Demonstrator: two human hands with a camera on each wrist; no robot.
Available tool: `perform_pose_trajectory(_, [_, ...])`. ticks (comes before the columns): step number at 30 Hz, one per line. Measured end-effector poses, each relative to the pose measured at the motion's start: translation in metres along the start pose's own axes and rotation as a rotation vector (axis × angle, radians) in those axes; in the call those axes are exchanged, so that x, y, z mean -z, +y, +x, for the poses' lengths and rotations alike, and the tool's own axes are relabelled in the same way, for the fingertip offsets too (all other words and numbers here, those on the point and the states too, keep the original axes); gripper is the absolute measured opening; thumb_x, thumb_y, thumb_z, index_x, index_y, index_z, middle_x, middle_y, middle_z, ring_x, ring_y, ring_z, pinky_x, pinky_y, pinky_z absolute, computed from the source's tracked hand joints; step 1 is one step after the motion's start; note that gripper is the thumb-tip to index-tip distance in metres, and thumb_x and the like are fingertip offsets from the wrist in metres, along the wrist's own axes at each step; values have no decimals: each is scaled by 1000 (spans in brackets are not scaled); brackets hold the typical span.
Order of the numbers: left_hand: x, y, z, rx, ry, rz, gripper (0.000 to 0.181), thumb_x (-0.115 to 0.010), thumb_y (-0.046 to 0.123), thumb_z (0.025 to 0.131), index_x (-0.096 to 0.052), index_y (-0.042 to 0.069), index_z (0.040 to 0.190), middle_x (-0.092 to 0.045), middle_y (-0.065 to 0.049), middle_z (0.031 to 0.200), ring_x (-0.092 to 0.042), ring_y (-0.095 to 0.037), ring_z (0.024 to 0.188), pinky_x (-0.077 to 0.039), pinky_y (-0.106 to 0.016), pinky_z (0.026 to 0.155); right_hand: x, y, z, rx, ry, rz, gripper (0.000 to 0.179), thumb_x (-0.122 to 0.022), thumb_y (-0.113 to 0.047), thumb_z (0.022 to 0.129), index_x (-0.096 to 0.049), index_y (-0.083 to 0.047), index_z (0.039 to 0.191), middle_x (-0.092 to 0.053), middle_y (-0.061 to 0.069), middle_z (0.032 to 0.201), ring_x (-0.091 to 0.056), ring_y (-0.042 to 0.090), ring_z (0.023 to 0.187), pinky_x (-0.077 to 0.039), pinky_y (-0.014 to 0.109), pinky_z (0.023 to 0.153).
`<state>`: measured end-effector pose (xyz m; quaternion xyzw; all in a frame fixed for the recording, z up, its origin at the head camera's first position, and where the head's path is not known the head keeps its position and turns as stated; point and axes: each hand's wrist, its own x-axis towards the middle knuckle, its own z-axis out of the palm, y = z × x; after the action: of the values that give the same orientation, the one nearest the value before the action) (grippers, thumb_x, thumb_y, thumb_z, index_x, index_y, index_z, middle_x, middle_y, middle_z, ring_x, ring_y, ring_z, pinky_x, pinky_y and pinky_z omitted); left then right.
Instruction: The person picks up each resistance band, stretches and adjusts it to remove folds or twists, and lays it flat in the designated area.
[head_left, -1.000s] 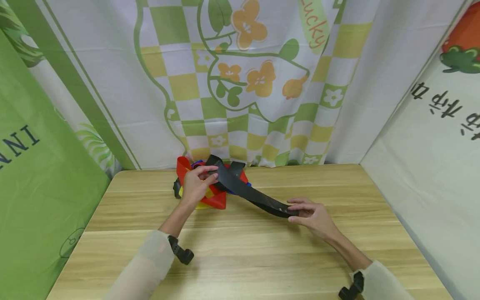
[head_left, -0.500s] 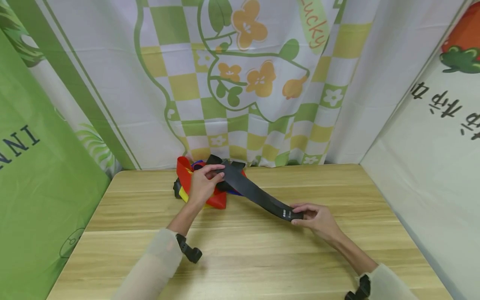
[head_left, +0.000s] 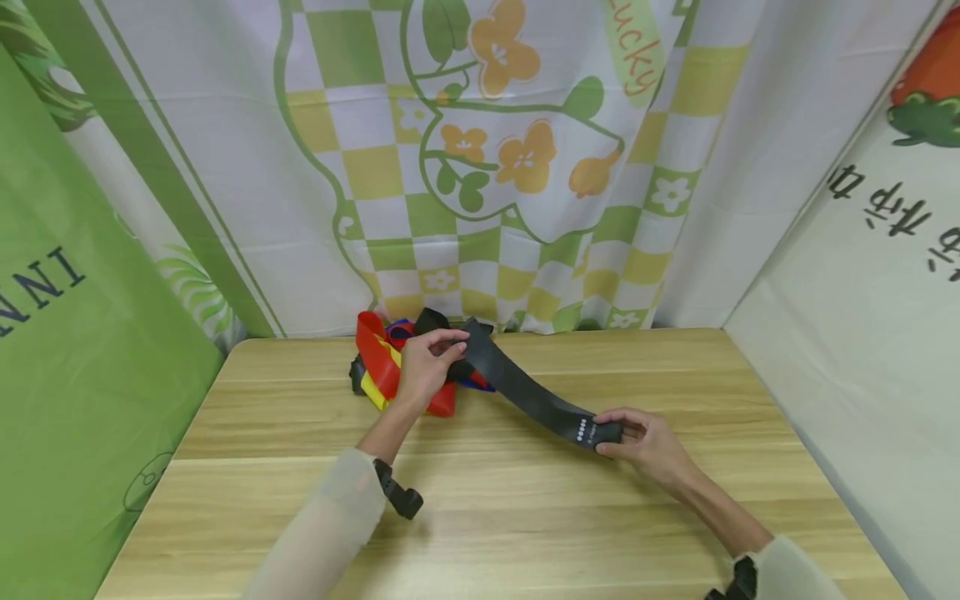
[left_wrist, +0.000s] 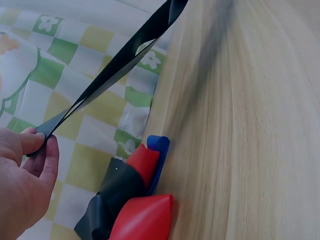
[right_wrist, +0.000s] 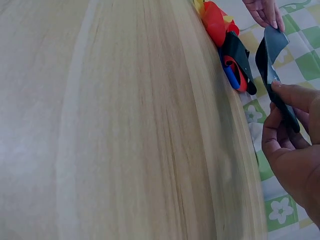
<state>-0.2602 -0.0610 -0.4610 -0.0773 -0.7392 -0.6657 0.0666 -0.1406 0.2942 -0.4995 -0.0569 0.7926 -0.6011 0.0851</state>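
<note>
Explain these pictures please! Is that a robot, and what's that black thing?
No robot here: a person's bare left hand and right hand are pinching a long black strip, one at each end. The wide view comes from a camera worn on the head, looking forward and down. The other two come from small cameras on the wrists, each watching its own hand's work. On the wooden table, near the curtain, lies a heap of red, yellow, blue and black strips.

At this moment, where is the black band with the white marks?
In the head view, the black band is just right of centre, held above the table, slanting from the left hand near the colourful pile to the right hand.
</note>
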Motion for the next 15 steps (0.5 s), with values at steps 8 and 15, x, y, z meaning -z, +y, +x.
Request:
perform_pose_trajectory(8, [-17, -9, 9, 20, 54, -54, 13, -78, -5, 93, -82, 0, 105, -79, -17, 106, -79, -27, 85, -64, -43, 86, 7, 2, -9, -19, 33, -78, 46, -86, -13, 89, -69, 3, 129, -66, 29, 134, -73, 31, 113, -61, 25, 85])
perform_pose_trajectory(15, [-33, -13, 15, 35, 71, -58, 13, -78, -2, 93, -83, 3, 104, -80, -14, 99, -77, -33, 87, -64, -50, 86, 13, 5, -17, -21, 74, -132, 39, -87, -14, 89, -74, 3, 121, -73, 21, 119, -74, 13, 97, -60, 21, 84])
